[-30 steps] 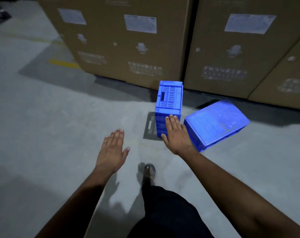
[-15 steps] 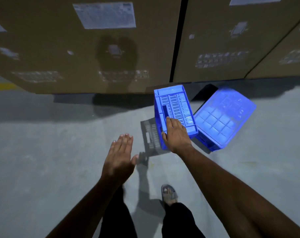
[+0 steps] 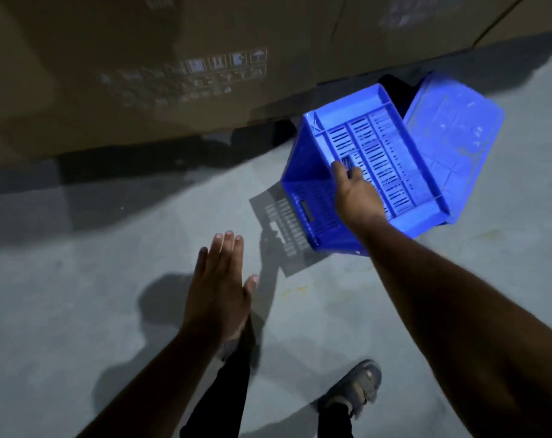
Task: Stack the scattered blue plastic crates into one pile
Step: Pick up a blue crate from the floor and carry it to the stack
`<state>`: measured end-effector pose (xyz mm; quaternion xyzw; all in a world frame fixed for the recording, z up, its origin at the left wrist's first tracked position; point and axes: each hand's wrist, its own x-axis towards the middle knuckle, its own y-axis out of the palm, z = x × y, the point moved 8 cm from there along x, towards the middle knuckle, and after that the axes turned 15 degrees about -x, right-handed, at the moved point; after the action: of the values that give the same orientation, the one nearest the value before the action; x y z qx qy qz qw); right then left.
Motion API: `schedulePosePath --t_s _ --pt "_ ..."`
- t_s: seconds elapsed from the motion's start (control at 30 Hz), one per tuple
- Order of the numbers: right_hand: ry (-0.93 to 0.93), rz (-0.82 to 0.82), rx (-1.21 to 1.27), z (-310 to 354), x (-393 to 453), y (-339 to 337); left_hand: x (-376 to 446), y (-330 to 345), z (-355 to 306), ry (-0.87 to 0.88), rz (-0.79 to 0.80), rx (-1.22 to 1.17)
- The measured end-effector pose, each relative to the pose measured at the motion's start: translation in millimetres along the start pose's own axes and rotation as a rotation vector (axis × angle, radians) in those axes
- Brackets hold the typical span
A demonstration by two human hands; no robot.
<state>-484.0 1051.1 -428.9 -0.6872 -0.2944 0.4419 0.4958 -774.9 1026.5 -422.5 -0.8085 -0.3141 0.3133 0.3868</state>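
On the left we see big cardboard boxes standing on the grey floor, with printed symbols on the side. Lower, our left hand is flat in the air with straight fingers and holds nothing. To the right of it, the slotted blue crate stands tilted on the floor, its shadow falls to the left. Our right hand grips it, the fingers go into a slot of its upper side wall. Just behind it on the right lies the second blue crate, upside down and leaning, close to the boxes. At the bottom, one sandal is visible.
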Motion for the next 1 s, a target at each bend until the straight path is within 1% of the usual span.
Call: schedulePosePath --t_s 0.07,0.2,0.3,0.4,0.47,0.53,0.57,0.67,0.77,0.83,0.87,0.9,0.93,1.0 --pt "0.016 -0.057 0.027 -12 -11 -10 -1 -6 11 0.019 0.01 0.022" --pt "0.124 -0.26 0.3 -67 -57 -22 0 -3 11 0.045 0.018 0.049" --pt "0.255 -0.334 0.434 -125 -100 -7 3 25 8 -0.042 0.045 -0.019" --pt "0.406 -0.351 0.558 -177 -149 36 2 74 21 -0.157 0.11 -0.169" --pt "0.501 -0.316 0.677 -208 -179 83 -1 106 44 -0.311 0.122 -0.306" --pt "0.598 -0.279 0.774 -234 -206 140 -6 139 71 -0.441 0.151 -0.344" --pt "0.642 -0.27 0.815 -243 -219 169 -9 154 80 -0.457 0.166 -0.319" --pt "0.752 -0.228 0.856 -259 -251 254 -16 198 90 -0.422 0.229 -0.229" --pt "0.842 -0.223 0.809 -272 -272 316 -16 232 84 -0.336 0.236 -0.229" --pt "0.869 -0.165 0.74 -277 -275 349 -13 250 76 -0.256 0.256 -0.206" --pt "0.892 -0.112 0.717 -278 -276 362 -12 258 76 -0.246 0.276 -0.191" --pt "0.931 -0.048 0.714 -281 -277 383 -10 265 76 -0.267 0.302 -0.19" --pt "0.98 0.032 0.765 -283 -280 402 -9 272 78 -0.314 0.323 -0.2" --pt "1.048 0.17 0.931 -286 -286 445 -10 282 83 -0.442 0.357 -0.232"
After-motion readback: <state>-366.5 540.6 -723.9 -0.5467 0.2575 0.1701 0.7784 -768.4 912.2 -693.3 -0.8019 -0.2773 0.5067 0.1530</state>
